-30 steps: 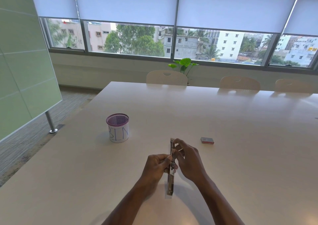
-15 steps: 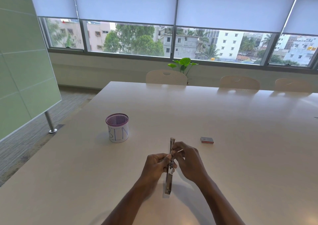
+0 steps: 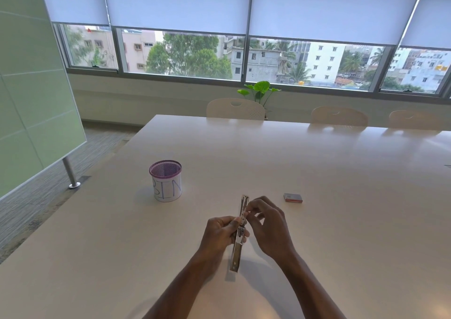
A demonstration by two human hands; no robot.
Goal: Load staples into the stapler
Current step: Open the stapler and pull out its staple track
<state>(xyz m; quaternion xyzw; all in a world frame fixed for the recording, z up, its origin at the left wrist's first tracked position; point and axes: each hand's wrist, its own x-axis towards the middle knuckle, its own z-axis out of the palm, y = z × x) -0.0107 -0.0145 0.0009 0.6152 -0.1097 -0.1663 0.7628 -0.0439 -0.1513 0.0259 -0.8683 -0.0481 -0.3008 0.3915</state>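
1. Head view, the stapler: the metal stapler (image 3: pixel 239 235) is swung open into one long strip and held just above the white table (image 3: pixel 341 221), near the person and roughly centre. One end points away and the other points back at the person. Held flat out like this, the staple channel is probably exposed for loading.

2. Head view, the left hand: the left hand (image 3: pixel 220 233) is closed around the middle of the stapler from the left, with the thumb lying across the hinge area. It seems to serve as the steady holder, so that the other hand is free for fine work.

3. Head view, the right hand: the right hand (image 3: pixel 267 223) has its fingertips (image 3: pixel 247 213) pinched together against the far half of the stapler, just beyond the left thumb. Whether a strip of staples sits between those fingertips is too small to tell. The pose suits seating staples or working the pusher.

4. Head view, supplies: a small staple box (image 3: pixel 293 197) lies flat on the table, to the right of the hands and a little farther away. It is within easy reach.

5. Head view, bin: a purple mesh cup labelled "BIN" (image 3: pixel 166 181) stands upright at the far left of the hands, well apart from them. It is presumably there for scraps.
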